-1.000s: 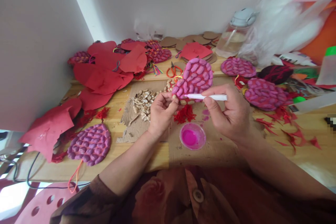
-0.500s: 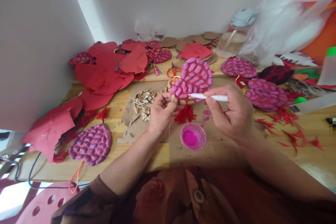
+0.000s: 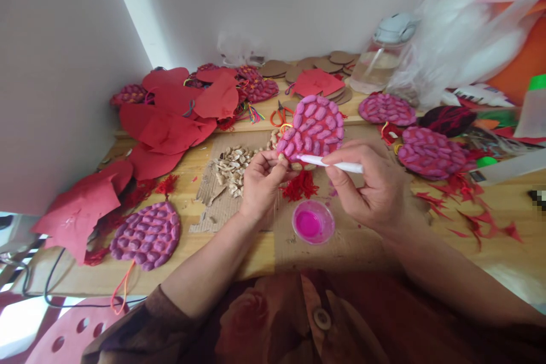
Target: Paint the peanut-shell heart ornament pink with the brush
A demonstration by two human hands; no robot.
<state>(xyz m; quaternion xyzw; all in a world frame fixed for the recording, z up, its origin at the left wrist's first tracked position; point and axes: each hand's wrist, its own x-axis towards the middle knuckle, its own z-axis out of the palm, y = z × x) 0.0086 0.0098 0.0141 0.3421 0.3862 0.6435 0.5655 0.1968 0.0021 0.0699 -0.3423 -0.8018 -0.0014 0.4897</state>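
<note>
My left hand (image 3: 265, 181) grips the lower left edge of a peanut-shell ornament (image 3: 319, 125), a red backing covered with pink-painted shells, tilted up toward me. A few shells along its bottom edge are still tan. A red tassel (image 3: 301, 184) hangs beneath it. Between thumb and fingers, my right hand (image 3: 367, 185) holds a white paintbrush (image 3: 339, 164), whose pink tip touches the shells near the lower left edge. Below, a clear plastic cup (image 3: 327, 233) of bright pink paint stands on the cardboard (image 3: 285, 256).
Broken peanut shells (image 3: 232, 168) lie on cardboard to the left. Red cut-outs (image 3: 166, 125) are heaped at the back left. A finished-looking purple ornament (image 3: 147, 236) lies front left. Orange-handled pliers (image 3: 280, 116), a water jar (image 3: 375, 65) and plastic bags (image 3: 473, 40) stand or lie farther back.
My right hand has moved slightly left, carrying the brush tip along the ornament's lower shells toward my left thumb. My left hand and the ornament have hardly moved.
</note>
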